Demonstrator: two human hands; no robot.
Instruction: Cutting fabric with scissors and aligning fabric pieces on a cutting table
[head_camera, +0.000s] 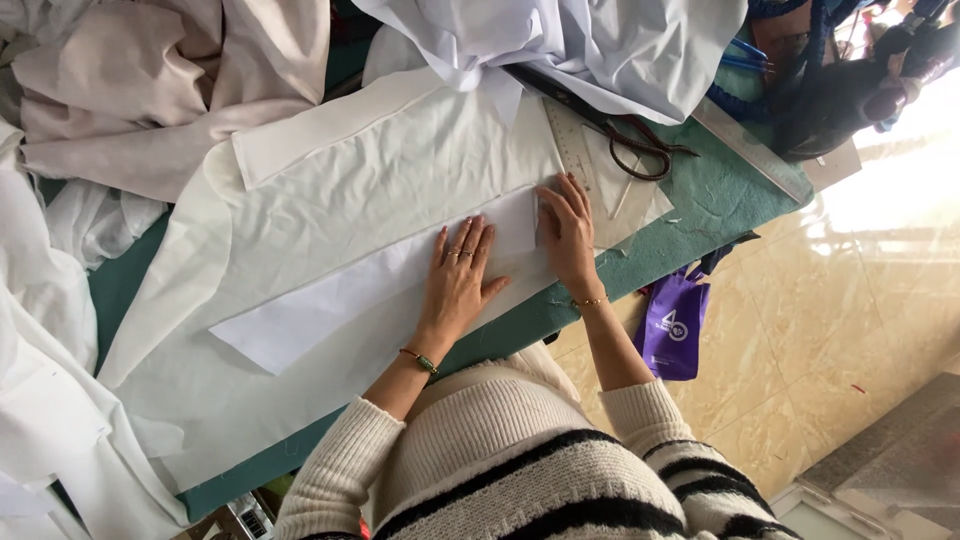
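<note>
Striped sweater sleeves nearest, left hand (458, 282) and right hand (567, 232) spread flat on white paper strip (340, 300) over white cloth (380, 180), purple bag (672, 325) hanging beside green bench (715, 195)

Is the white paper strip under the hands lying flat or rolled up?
Flat. The white paper strip lies spread on the white fabric, with the left hand and right hand pressing on it.

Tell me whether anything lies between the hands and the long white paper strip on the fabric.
Nothing visible does. The left hand lies flat on the white paper strip, and the right hand presses its end, both in direct contact, over the white fabric.
</note>
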